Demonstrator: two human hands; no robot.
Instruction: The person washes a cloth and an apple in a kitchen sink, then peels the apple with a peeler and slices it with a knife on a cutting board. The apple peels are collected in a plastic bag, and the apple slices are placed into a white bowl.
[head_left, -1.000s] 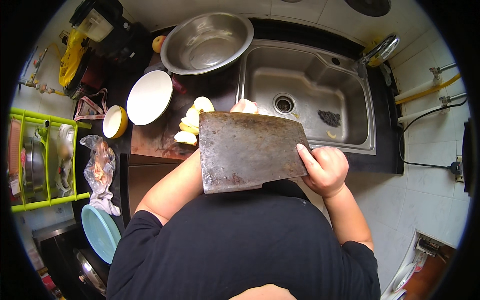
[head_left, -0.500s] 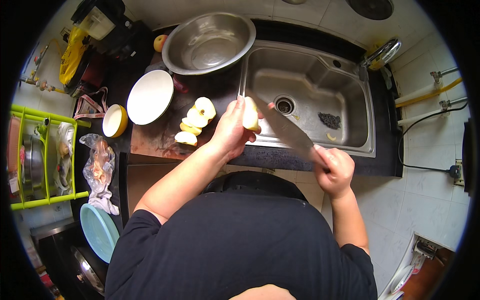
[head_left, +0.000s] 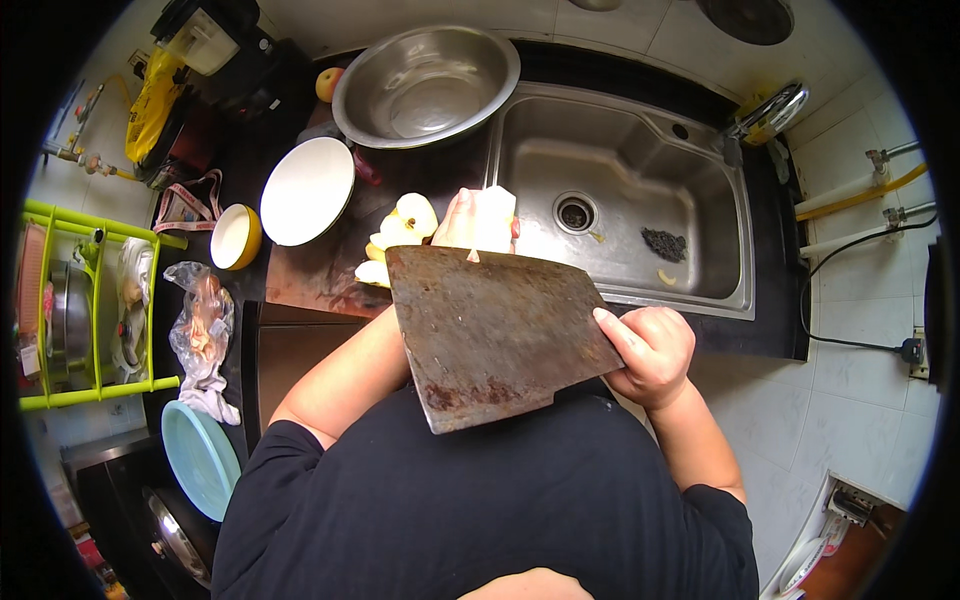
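Observation:
My right hand (head_left: 655, 355) grips a wide cleaver (head_left: 500, 335), its dark, stained blade lying broadside in front of my body. Behind the blade's upper edge, my left hand (head_left: 455, 225) holds a pale peeled apple piece (head_left: 497, 210) near the sink's left rim. The blade hides most of that hand's lower part and wrist. At the edge of the blade sits a small pale bit (head_left: 473, 256). Several cut apple pieces (head_left: 415, 213) rest on the brown cutting board (head_left: 310, 285), left of my left hand and partly covered by it and the cleaver.
A steel basin (head_left: 430, 95) stands behind the board, a whole apple (head_left: 327, 84) beside it. The white plate (head_left: 307, 190) and yellow bowl (head_left: 236, 237) are to the left. A steel sink (head_left: 620, 190) holds a dark scrubber (head_left: 663, 243) and a peel scrap (head_left: 667, 277).
The cleaver has swung from edge-on over the sink's front to broadside before my body, now covering my left wrist. The apple piece has turned slightly in my left hand.

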